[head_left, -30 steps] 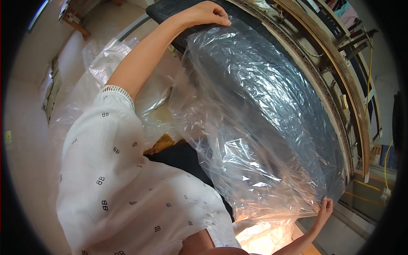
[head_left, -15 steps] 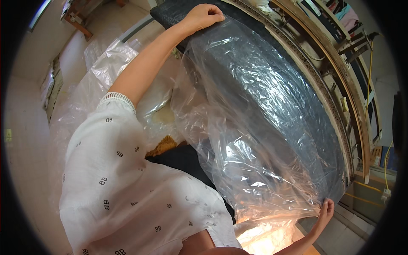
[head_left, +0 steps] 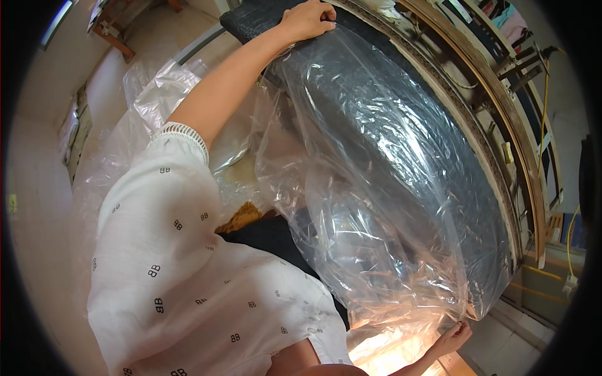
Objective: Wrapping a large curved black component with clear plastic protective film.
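A large sheet of clear plastic film (head_left: 376,144) lies wrinkled over a long dark padded surface (head_left: 248,25) and hangs down on my side of it. At the far end, my left hand (head_left: 310,20) has its fingers pinched on the film's top corner, against the dark surface. My right hand (head_left: 454,337) is low at the near right end, its fingers curled on the film's gathered lower edge. Bright light shines through the film beside that hand.
Beyond the dark surface runs a wooden rail frame (head_left: 501,125) with a metal bracket and yellow cords. More loose clear film (head_left: 166,88) is heaped at the left. A wooden stand (head_left: 113,37) is at the far left, and a yellow-brown fringed thing (head_left: 241,217) lies beside my lap.
My right hand has moved down and a little left, toward me, and the film's near end has shifted with it. My left hand has shifted slightly right and up.
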`<state>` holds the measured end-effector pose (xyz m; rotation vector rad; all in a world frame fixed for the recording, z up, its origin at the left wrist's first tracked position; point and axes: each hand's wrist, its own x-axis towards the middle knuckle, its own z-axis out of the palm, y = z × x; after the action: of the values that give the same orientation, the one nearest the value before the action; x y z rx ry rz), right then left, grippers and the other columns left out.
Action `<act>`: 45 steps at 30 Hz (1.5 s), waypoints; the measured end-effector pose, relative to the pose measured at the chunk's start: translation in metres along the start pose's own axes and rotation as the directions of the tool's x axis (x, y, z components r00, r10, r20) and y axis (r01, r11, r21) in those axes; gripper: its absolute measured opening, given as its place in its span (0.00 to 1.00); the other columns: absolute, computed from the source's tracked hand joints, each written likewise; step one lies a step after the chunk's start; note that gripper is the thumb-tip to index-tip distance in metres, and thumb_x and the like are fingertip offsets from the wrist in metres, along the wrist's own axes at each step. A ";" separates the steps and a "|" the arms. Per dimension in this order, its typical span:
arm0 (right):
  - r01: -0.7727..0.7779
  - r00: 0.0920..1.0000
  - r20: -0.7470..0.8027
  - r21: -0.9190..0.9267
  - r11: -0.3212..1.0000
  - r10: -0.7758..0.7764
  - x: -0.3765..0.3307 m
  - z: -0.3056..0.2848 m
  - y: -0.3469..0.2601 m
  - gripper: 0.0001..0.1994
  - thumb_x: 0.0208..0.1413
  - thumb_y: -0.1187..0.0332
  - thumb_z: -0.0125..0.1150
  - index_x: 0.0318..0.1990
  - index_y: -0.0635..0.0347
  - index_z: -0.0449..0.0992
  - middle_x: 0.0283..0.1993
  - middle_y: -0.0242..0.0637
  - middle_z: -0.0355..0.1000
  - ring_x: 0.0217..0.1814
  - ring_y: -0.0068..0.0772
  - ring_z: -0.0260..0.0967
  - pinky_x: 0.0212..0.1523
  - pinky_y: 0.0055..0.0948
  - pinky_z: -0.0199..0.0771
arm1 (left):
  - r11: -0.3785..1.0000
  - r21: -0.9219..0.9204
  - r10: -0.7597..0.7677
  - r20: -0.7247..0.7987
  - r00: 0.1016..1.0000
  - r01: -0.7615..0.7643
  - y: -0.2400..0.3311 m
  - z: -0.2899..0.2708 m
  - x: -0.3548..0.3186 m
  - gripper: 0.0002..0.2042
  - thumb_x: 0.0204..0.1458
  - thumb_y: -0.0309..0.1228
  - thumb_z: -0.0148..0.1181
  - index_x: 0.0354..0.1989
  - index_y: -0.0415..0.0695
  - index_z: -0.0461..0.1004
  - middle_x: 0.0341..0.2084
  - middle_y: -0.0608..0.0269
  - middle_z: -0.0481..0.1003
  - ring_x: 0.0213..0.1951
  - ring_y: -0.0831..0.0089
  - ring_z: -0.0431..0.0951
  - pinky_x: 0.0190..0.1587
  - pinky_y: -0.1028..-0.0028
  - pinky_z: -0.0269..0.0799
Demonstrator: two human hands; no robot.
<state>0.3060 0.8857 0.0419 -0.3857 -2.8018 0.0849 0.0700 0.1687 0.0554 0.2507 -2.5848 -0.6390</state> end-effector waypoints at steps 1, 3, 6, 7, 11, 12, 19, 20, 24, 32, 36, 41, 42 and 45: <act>-0.002 1.000 0.002 0.006 1.000 0.002 -0.004 0.008 0.008 0.10 0.57 0.69 0.45 0.39 0.64 0.71 0.38 0.38 0.68 0.39 0.29 0.65 0.41 0.29 0.65 | 1.000 0.006 0.014 0.082 0.997 -0.014 -0.006 0.000 0.005 0.09 0.44 0.36 0.58 0.31 0.46 0.73 0.31 0.55 0.71 0.37 0.59 0.73 0.39 0.64 0.69; -0.099 0.995 0.033 0.355 0.930 0.093 -0.010 0.021 0.024 0.11 0.58 0.67 0.44 0.41 0.64 0.69 0.39 0.33 0.65 0.41 0.28 0.63 0.42 0.28 0.64 | 0.999 0.014 0.034 0.164 0.986 -0.037 -0.020 0.006 0.012 0.10 0.44 0.36 0.57 0.32 0.46 0.72 0.32 0.54 0.71 0.37 0.59 0.73 0.39 0.63 0.68; -0.470 0.879 0.406 0.821 0.324 0.249 -0.012 0.018 0.022 0.11 0.59 0.64 0.45 0.42 0.60 0.67 0.37 0.27 0.62 0.39 0.23 0.60 0.43 0.24 0.61 | 0.991 -0.052 0.128 0.042 0.991 -0.126 -0.033 0.024 0.010 0.09 0.45 0.38 0.58 0.27 0.45 0.75 0.27 0.63 0.72 0.32 0.68 0.73 0.38 0.71 0.67; -0.473 0.877 0.403 0.819 0.323 0.261 -0.014 0.009 0.012 0.11 0.59 0.64 0.45 0.42 0.60 0.67 0.37 0.27 0.62 0.39 0.23 0.60 0.43 0.24 0.61 | 0.995 -0.066 0.071 -0.007 0.997 -0.071 -0.029 0.028 0.004 0.08 0.45 0.36 0.58 0.28 0.45 0.75 0.27 0.63 0.72 0.32 0.67 0.73 0.37 0.70 0.68; -0.504 0.851 0.484 0.862 0.055 0.204 -0.016 -0.008 -0.005 0.07 0.59 0.65 0.45 0.42 0.56 0.64 0.25 0.23 0.53 0.26 0.16 0.50 0.32 0.20 0.54 | 0.992 0.053 0.120 -0.118 0.986 -0.114 -0.029 0.024 -0.003 0.09 0.45 0.35 0.59 0.30 0.44 0.75 0.26 0.61 0.72 0.31 0.66 0.73 0.37 0.70 0.68; -0.517 0.854 0.496 0.842 0.152 0.155 -0.014 -0.011 0.004 0.08 0.59 0.64 0.47 0.41 0.56 0.65 0.29 0.23 0.57 0.31 0.16 0.53 0.36 0.19 0.55 | 0.992 0.053 0.122 -0.120 0.985 -0.116 -0.031 0.026 -0.002 0.09 0.45 0.35 0.59 0.30 0.44 0.75 0.26 0.61 0.72 0.31 0.66 0.73 0.37 0.70 0.68; -0.174 0.926 0.377 0.490 0.854 -0.027 -0.041 -0.022 0.011 0.05 0.55 0.70 0.51 0.32 0.63 0.68 0.27 0.28 0.60 0.31 0.19 0.54 0.35 0.19 0.56 | 0.999 0.041 0.004 -0.285 0.958 0.008 -0.039 0.035 0.007 0.09 0.47 0.36 0.55 0.32 0.44 0.74 0.31 0.55 0.72 0.36 0.59 0.74 0.39 0.64 0.69; -0.103 0.941 0.333 0.460 0.882 -0.063 -0.043 -0.019 0.013 0.06 0.55 0.70 0.52 0.30 0.63 0.68 0.27 0.29 0.61 0.31 0.21 0.56 0.33 0.21 0.57 | 0.998 0.065 0.008 -0.325 0.946 0.014 -0.040 0.036 0.009 0.09 0.45 0.35 0.56 0.31 0.44 0.72 0.31 0.53 0.71 0.37 0.59 0.73 0.38 0.64 0.69; -0.011 0.964 0.248 0.399 0.917 -0.096 -0.043 -0.026 -0.036 0.05 0.53 0.74 0.53 0.29 0.67 0.71 0.26 0.38 0.66 0.28 0.29 0.62 0.32 0.27 0.63 | 0.718 0.654 0.379 -0.083 0.922 -0.236 -0.097 0.008 0.027 0.13 0.55 0.38 0.45 0.35 0.43 0.74 0.35 0.52 0.72 0.39 0.55 0.72 0.39 0.59 0.69; -0.343 0.935 0.332 0.936 0.079 0.127 -0.001 -0.012 -0.039 0.06 0.55 0.70 0.49 0.32 0.62 0.70 0.25 0.29 0.63 0.26 0.22 0.59 0.31 0.20 0.59 | 0.859 0.509 0.138 -0.113 0.984 -0.062 -0.202 -0.005 0.071 0.14 0.54 0.39 0.49 0.36 0.38 0.72 0.35 0.45 0.73 0.39 0.48 0.72 0.40 0.57 0.66; -0.352 0.935 0.353 0.935 -0.039 0.030 0.076 -0.038 -0.062 0.08 0.56 0.65 0.51 0.34 0.59 0.71 0.23 0.24 0.59 0.21 0.13 0.50 0.22 0.18 0.52 | 0.883 0.459 0.141 -0.074 0.987 -0.092 -0.214 -0.005 0.075 0.15 0.53 0.38 0.50 0.36 0.36 0.72 0.34 0.43 0.73 0.39 0.47 0.72 0.40 0.58 0.66; 0.130 0.984 -0.170 0.493 0.860 -0.051 0.157 0.040 -0.051 0.11 0.50 0.60 0.57 0.34 0.59 0.74 0.25 0.31 0.71 0.28 0.22 0.66 0.31 0.22 0.65 | 0.945 0.325 0.075 -0.129 0.989 -0.030 -0.226 -0.003 0.076 0.17 0.54 0.40 0.50 0.36 0.35 0.71 0.35 0.46 0.73 0.39 0.51 0.72 0.42 0.63 0.66; 0.130 0.984 -0.174 0.495 0.859 -0.049 0.167 0.051 -0.053 0.11 0.50 0.60 0.57 0.34 0.59 0.74 0.25 0.31 0.71 0.28 0.22 0.66 0.31 0.22 0.65 | 0.945 0.325 0.078 -0.132 0.988 -0.031 -0.237 -0.007 0.075 0.17 0.54 0.40 0.50 0.36 0.35 0.71 0.35 0.46 0.73 0.39 0.51 0.72 0.42 0.63 0.66; 0.110 0.984 -0.174 0.455 0.884 -0.033 0.183 0.078 -0.065 0.12 0.47 0.59 0.59 0.33 0.56 0.76 0.26 0.34 0.73 0.29 0.27 0.69 0.31 0.25 0.67 | 0.975 0.213 -0.015 -0.227 0.974 0.065 -0.293 -0.062 0.072 0.18 0.55 0.42 0.50 0.39 0.35 0.72 0.36 0.51 0.74 0.40 0.60 0.73 0.44 0.68 0.66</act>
<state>0.0973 0.8719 0.0282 -0.1606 -2.5190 0.6633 0.0547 -0.1325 -0.0082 0.4223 -2.4345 -0.3162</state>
